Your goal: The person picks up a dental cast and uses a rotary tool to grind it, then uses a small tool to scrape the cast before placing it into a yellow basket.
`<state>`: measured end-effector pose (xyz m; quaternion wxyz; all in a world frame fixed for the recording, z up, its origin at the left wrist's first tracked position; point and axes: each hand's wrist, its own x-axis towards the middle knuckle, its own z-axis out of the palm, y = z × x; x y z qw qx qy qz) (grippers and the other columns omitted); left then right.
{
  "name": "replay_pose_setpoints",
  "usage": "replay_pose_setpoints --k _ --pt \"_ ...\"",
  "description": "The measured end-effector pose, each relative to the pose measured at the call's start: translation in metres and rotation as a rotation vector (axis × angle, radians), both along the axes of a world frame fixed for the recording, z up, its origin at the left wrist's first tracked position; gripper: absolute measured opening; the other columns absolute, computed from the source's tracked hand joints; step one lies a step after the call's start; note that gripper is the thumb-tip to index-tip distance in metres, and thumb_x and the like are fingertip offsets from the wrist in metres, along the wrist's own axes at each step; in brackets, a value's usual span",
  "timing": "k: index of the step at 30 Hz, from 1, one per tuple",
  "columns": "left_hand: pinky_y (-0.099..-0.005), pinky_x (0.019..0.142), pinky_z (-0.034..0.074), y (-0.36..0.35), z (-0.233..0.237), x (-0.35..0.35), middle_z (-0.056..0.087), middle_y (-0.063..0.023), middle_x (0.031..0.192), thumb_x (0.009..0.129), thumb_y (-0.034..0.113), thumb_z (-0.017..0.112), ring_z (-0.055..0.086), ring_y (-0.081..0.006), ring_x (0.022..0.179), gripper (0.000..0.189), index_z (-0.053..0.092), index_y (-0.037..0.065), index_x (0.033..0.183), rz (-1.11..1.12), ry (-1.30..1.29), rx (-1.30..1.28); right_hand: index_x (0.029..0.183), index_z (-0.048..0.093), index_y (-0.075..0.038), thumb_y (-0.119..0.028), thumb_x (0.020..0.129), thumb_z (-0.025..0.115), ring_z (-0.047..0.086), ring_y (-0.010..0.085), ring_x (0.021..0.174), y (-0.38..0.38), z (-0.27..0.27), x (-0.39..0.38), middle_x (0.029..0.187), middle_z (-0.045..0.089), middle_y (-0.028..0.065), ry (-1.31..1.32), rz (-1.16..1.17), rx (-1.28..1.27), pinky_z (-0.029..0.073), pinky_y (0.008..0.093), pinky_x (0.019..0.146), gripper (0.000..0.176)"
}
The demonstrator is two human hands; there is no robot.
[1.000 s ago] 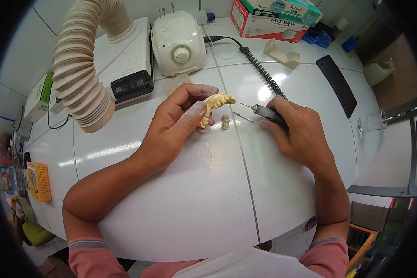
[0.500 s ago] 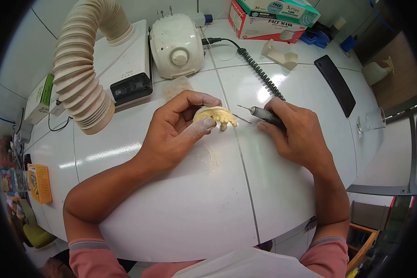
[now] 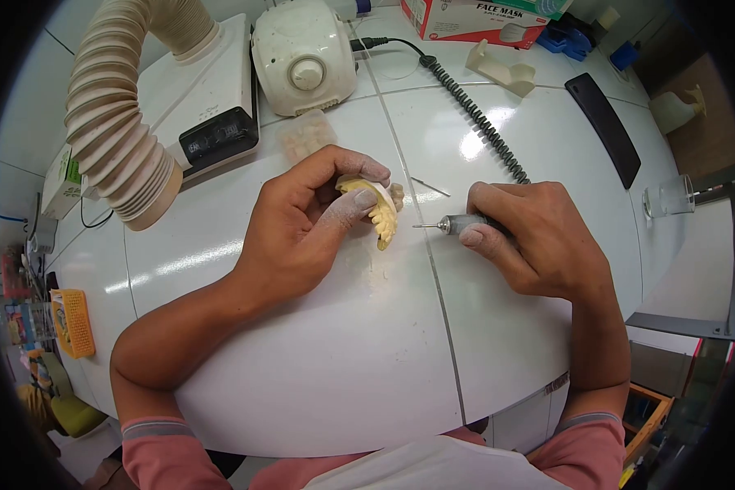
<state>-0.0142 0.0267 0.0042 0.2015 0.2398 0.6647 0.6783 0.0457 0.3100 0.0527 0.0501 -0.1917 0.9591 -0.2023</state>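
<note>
Between the thumb and fingers of my left hand point(image 3: 306, 224) is a yellow and white dental model point(image 3: 383, 214), its row of teeth facing right and down. White dust coats the fingertips. My right hand point(image 3: 539, 237) is closed around a dark rotary handpiece point(image 3: 464, 224), whose thin bur points left toward the model, a small gap apart from it. A coiled black cord point(image 3: 482, 122) runs behind from the control unit point(image 3: 306, 61). A thin metal rod point(image 3: 430, 187) lies on the table behind the handpiece tip.
A ribbed hose point(image 3: 114, 114) hangs at the left beside a white device point(image 3: 192, 102). Behind my left hand stands a small clear box point(image 3: 308, 135). Face mask boxes point(image 3: 474, 20), a cream holder point(image 3: 501, 69), a black phone-like slab point(image 3: 603, 131) and a glass point(image 3: 670, 198) lie at the back and right.
The dental model has turned in my left hand, its teeth now pointing more downward. My right hand has moved slightly right and down with the handpiece, and the view has shifted.
</note>
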Motion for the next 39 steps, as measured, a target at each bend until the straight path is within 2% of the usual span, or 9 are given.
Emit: replay_pose_setpoints --k 4,7,10,13,29,32,35,39 --pt "-0.0324 0.101 0.056 0.001 0.002 0.000 0.066 -0.0094 0.126 0.110 0.002 0.060 0.068 -0.0146 0.114 0.022 0.063 -0.002 0.132 -0.011 0.084 -0.047 0.088 0.066 -0.005 -0.045 0.106 0.065 0.063 0.0372 0.062 -0.002 -0.003 0.000 0.071 0.067 0.0147 0.012 0.016 0.027 0.045 0.0482 0.060 0.044" --pt "-0.0339 0.103 0.055 0.001 0.000 0.000 0.065 -0.0100 0.126 0.109 -0.001 0.060 0.068 -0.0157 0.115 0.024 0.066 -0.002 0.131 -0.025 -0.008 -0.040 0.088 0.066 -0.005 -0.045 0.106 0.065 0.063 0.0369 0.061 -0.003 -0.002 0.000 0.070 0.067 0.0142 0.010 0.024 0.040 0.044 0.0480 0.059 0.044" --pt "-0.0358 0.106 0.054 0.001 0.003 0.000 0.065 -0.0116 0.126 0.107 -0.003 0.059 0.067 -0.0177 0.118 0.026 0.070 -0.003 0.130 -0.039 0.155 -0.114 0.087 0.066 -0.005 -0.045 0.106 0.065 0.063 0.0363 0.060 -0.005 0.000 0.001 0.069 0.067 0.0137 0.002 0.033 0.059 0.043 0.0476 0.057 0.044" --pt "-0.0370 0.108 0.052 -0.001 -0.001 -0.003 0.066 -0.0130 0.126 0.106 -0.004 0.058 0.067 -0.0194 0.120 0.027 0.072 -0.004 0.129 -0.062 0.160 -0.113 0.086 0.065 -0.006 -0.045 0.106 0.065 0.062 0.0360 0.059 -0.006 -0.002 0.001 0.069 0.066 0.0133 0.006 0.044 0.069 0.042 0.0470 0.056 0.044" --pt "-0.0374 0.108 0.053 -0.001 0.000 -0.004 0.066 -0.0122 0.123 0.106 -0.004 0.058 0.068 -0.0190 0.117 0.023 0.071 -0.004 0.124 -0.067 0.156 -0.153 0.086 0.063 -0.006 -0.048 0.107 0.063 0.064 0.0354 0.060 -0.013 -0.003 0.003 0.070 0.068 0.0128 0.025 0.021 0.152 0.044 0.0469 0.057 0.048" --pt "-0.0371 0.108 0.053 -0.001 0.002 -0.004 0.066 -0.0116 0.123 0.106 -0.004 0.058 0.068 -0.0187 0.117 0.023 0.071 -0.003 0.124 -0.069 0.146 -0.154 0.089 0.058 -0.006 -0.040 0.104 0.067 0.056 0.0387 0.059 -0.012 -0.006 0.004 0.071 0.061 0.0147 0.038 0.029 0.115 0.043 0.0475 0.058 0.038" --pt "-0.0369 0.107 0.053 -0.001 0.001 -0.004 0.066 -0.0113 0.122 0.106 -0.004 0.058 0.068 -0.0185 0.117 0.023 0.071 -0.003 0.125 -0.069 0.140 -0.152 0.089 0.059 -0.006 -0.040 0.104 0.067 0.056 0.0385 0.060 -0.012 -0.007 0.004 0.072 0.061 0.0147 0.036 0.032 0.119 0.043 0.0471 0.058 0.038" --pt "-0.0367 0.107 0.053 -0.001 0.001 -0.004 0.066 -0.0112 0.123 0.106 -0.003 0.058 0.068 -0.0183 0.117 0.023 0.070 -0.003 0.125 -0.077 0.143 -0.161 0.089 0.064 -0.006 -0.050 0.107 0.064 0.064 0.0351 0.060 -0.011 -0.009 0.003 0.071 0.068 0.0131 0.068 0.032 0.122 0.045 0.0468 0.056 0.048"
